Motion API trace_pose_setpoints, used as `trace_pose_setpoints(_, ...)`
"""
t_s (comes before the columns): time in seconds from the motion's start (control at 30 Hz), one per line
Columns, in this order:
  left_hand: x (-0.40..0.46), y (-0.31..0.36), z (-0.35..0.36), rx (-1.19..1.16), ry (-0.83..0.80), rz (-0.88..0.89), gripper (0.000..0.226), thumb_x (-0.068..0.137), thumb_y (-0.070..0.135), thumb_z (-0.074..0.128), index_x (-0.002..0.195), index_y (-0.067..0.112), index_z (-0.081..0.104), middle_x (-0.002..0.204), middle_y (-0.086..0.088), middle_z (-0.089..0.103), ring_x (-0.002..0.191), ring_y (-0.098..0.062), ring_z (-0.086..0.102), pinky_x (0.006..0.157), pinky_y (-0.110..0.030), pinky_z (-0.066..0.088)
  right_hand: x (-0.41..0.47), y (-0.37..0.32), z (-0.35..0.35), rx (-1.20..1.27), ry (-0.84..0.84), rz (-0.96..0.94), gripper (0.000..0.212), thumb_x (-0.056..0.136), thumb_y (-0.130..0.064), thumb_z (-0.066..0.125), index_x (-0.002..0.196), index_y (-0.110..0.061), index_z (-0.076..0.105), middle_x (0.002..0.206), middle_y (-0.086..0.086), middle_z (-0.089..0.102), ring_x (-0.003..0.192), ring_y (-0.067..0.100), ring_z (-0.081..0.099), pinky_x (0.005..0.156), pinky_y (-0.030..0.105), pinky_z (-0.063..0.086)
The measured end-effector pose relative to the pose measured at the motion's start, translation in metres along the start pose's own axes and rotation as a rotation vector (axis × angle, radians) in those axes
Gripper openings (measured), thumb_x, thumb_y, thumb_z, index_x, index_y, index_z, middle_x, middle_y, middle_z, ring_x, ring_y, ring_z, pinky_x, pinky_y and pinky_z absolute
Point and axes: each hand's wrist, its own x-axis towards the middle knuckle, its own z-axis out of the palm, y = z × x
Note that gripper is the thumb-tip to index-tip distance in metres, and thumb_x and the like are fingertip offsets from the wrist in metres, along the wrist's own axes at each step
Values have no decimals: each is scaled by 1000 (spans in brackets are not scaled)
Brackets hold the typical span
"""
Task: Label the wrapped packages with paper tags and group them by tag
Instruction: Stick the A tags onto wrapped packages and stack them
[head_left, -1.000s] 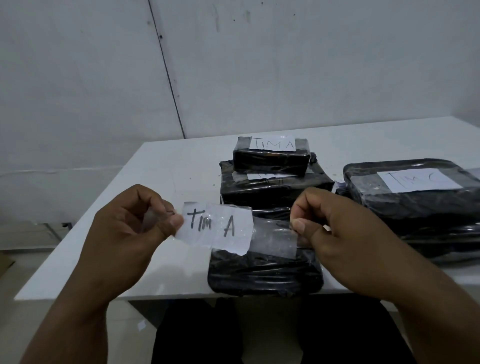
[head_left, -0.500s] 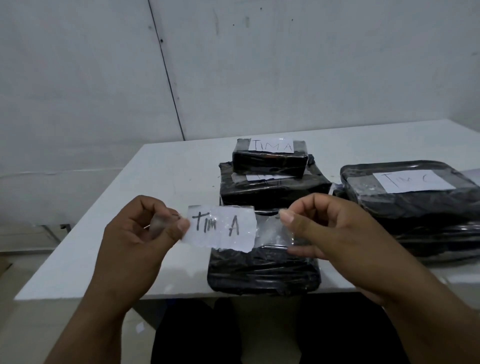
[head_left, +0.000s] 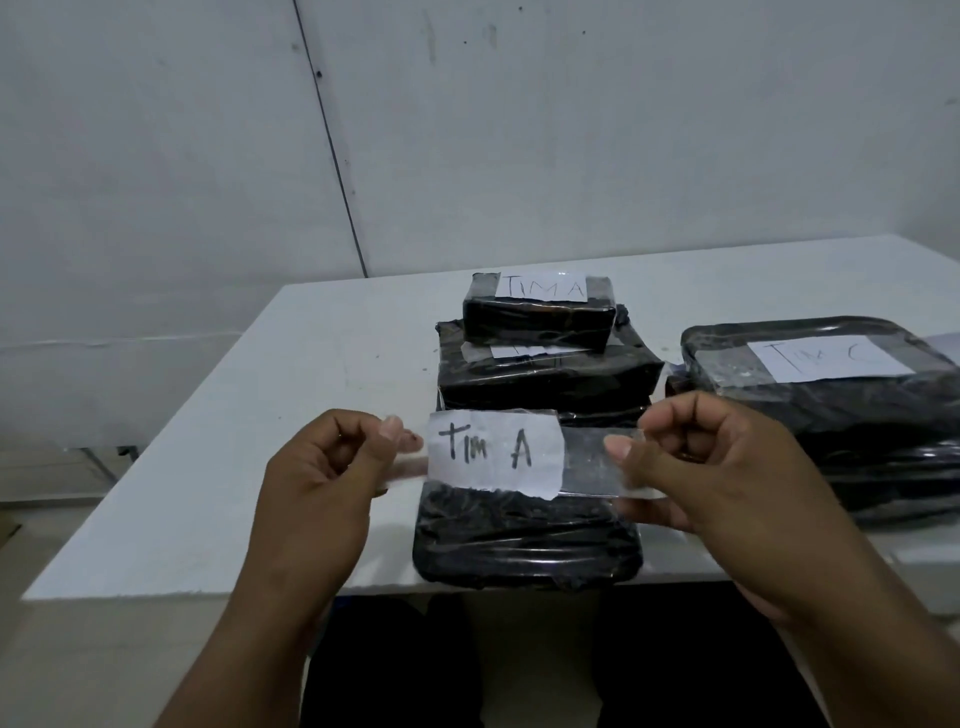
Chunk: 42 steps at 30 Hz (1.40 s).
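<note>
Both hands, left (head_left: 317, 483) and right (head_left: 727, 478), pinching the tape strip (head_left: 597, 462) bearing the "TIM A" tag (head_left: 493, 452), have risen toward 12 o'clock above the unlabelled package (head_left: 524, 540); sticking pending.

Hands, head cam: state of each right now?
Left hand: pinching the left end of the clear tape strip carrying the TIM A paper tag.
Right hand: pinching the strip's right end.
</note>
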Motion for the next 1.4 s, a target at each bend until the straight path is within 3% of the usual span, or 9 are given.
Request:
trace_pose_setpoints(0.1,-1,-3,4,55,24,-36,24,96,33,66,84,13,71,86,11,79,85,-1,73,85,-33,53,-3,8,0,-5,34,32,19,75,-12,84,85,-10,69,74,11,60,67,22,66,63,42,62)
trace_pose_setpoints(0.23,3,-5,2,184,84,-59,25,90,45,70,82,22,74,83,15,75,80,-2,67,73,-22,46,-5,14,-5,-48,94,35,23,79,-8,83,95,-11,68,67,6,61,64,18,65,61,40,62)
trace_pose_setpoints(0.37,6,-10,1,256,37,-64,26,89,41,73,77,18,73,78,6,73,72,-9,63,66,-22,44,-6,15,-4,-173,97,11,32,80,-12,84,104,-19,64,64,3,64,60,13,67,59,38,63)
trace_pose_setpoints(0.47,8,-15,1,287,11,-76,24,89,41,74,76,20,73,74,3,71,70,-13,63,66,-25,45,-6,20,-1,-398,143,-44,33,80,-21,85,99,-34,62,70,-1,68,61,13,69,64,41,64)
trace_pose_setpoints(0.67,9,-24,0,234,-52,-117,24,88,38,76,74,19,73,62,8,64,56,-2,54,66,-29,44,-7,24,3,-681,178,-107,32,85,-30,80,103,-38,55,73,-6,66,73,-5,62,59,16,41)
trace_pose_setpoints(1.2,11,-35,4,262,-104,-97,24,88,37,75,73,19,72,60,9,66,49,2,53,60,-26,41,-4,33,5,-787,188,-128,34,87,-23,77,106,-37,54,73,-7,62,68,1,59,59,15,38)
trace_pose_setpoints(1.4,11,-43,5,259,-114,-122,22,89,36,75,74,19,74,64,1,70,49,0,54,61,-33,48,-2,34,4,-789,178,-139,33,87,-22,78,105,-37,54,74,-6,62,69,1,59,59,16,39)
